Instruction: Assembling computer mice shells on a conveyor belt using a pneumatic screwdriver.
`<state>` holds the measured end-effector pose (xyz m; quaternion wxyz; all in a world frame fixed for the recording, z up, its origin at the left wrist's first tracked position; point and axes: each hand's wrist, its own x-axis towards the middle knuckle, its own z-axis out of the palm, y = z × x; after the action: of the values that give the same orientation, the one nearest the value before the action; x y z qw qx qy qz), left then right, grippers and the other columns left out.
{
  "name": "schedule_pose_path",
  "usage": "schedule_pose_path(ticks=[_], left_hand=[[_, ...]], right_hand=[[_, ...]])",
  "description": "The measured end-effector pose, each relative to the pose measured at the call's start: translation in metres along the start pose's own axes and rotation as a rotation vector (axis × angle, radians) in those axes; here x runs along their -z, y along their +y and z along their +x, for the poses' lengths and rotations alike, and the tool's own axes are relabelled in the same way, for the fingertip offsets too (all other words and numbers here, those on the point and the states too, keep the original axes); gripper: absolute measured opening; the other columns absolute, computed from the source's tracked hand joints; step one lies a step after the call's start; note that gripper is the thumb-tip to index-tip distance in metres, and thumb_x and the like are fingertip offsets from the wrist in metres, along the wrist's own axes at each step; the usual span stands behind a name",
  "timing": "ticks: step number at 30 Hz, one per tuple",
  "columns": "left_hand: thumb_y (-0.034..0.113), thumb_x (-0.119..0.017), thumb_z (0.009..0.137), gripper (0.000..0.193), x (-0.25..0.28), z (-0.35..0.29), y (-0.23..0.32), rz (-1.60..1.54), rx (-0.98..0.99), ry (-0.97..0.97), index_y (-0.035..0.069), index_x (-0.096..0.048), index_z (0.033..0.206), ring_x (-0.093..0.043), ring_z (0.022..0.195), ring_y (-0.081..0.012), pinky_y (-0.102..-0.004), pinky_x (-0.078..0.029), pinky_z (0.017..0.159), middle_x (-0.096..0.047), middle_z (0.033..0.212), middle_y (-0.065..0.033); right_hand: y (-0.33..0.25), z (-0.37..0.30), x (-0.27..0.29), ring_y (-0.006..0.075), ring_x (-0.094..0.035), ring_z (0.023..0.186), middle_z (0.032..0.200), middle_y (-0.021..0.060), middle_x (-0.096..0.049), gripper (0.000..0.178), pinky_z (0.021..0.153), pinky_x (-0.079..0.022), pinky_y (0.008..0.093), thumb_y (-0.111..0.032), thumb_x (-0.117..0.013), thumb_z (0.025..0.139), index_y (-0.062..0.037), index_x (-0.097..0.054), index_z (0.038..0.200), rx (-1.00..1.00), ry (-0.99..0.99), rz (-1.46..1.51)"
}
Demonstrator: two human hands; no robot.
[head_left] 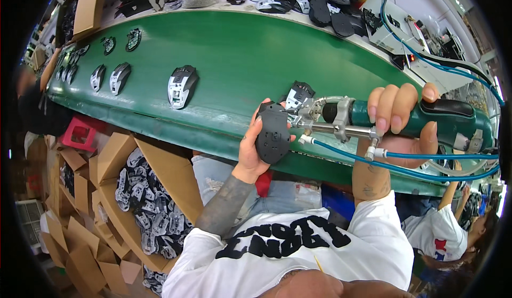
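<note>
Green driver (pixel 362 112) beside rounded black mouse (pixel 273 133).

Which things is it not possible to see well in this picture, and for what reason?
All in the head view:
Black mouse in the left hand: its other face is turned away.
Power screwdriver in the right hand: bit contact is too small to tell.
Far-left mouse parts: too small, blurred.
Carton's lower shells: covered by upper ones.
Blue hoses: cut off by the right rim.
</note>
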<state>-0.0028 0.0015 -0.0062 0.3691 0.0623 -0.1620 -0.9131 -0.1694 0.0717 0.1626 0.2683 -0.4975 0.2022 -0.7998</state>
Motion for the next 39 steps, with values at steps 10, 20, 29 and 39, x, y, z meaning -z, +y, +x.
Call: schedule_pose_path(ticks=[10, 20, 29, 39], left_hand=[[0.024, -0.043, 0.096, 0.054, -0.001, -0.003, -0.006, 0.079, 0.021, 0.006, 0.011, -0.023, 0.145, -0.054, 0.107, -0.0237, -0.0447, -0.052, 0.088, -0.04, 0.138, -0.0123], [0.031, -0.049, 0.094, 0.055, -0.005, -0.009, 0.002, -0.014, 0.089, 0.008, 0.014, -0.03, 0.142, -0.06, 0.095, -0.0233, -0.0402, -0.054, 0.081, -0.048, 0.126, -0.0123], [0.034, -0.048, 0.095, 0.042, 0.003, 0.0, 0.002, -0.21, -0.224, 0.076, 0.018, -0.039, 0.133, -0.057, 0.098, -0.024, -0.045, -0.052, 0.081, -0.047, 0.125, -0.0085], [0.038, -0.05, 0.092, 0.048, 0.005, 0.005, 0.004, -0.103, -0.209, 0.09, 0.02, -0.037, 0.135, -0.055, 0.104, -0.0258, -0.0487, -0.049, 0.087, -0.042, 0.135, -0.0092]], right_hand=[[0.002, -0.003, 0.0, 0.0177, -0.048, 0.057, 0.067, 0.0042, -0.049, 0.041, 0.061, -0.037, 0.034, -0.037, -0.057, 0.089, -0.01, -0.044, 0.116, 0.018, -0.019, 0.03], [0.01, 0.0, -0.001, 0.0143, -0.047, 0.057, 0.067, 0.0015, -0.048, 0.038, 0.059, -0.035, 0.032, -0.037, -0.059, 0.087, -0.0114, -0.045, 0.111, 0.013, -0.111, 0.052], [-0.035, -0.004, 0.015, 0.0112, -0.05, 0.058, 0.068, -0.0009, -0.051, 0.04, 0.063, -0.038, 0.0276, -0.03, -0.062, 0.085, -0.0063, -0.044, 0.112, -0.021, -0.184, 0.145], [-0.007, -0.01, -0.009, 0.017, -0.053, 0.059, 0.071, 0.0035, -0.052, 0.042, 0.061, -0.039, 0.0324, -0.036, -0.06, 0.088, -0.0118, -0.04, 0.116, -0.223, -0.24, 0.047]])
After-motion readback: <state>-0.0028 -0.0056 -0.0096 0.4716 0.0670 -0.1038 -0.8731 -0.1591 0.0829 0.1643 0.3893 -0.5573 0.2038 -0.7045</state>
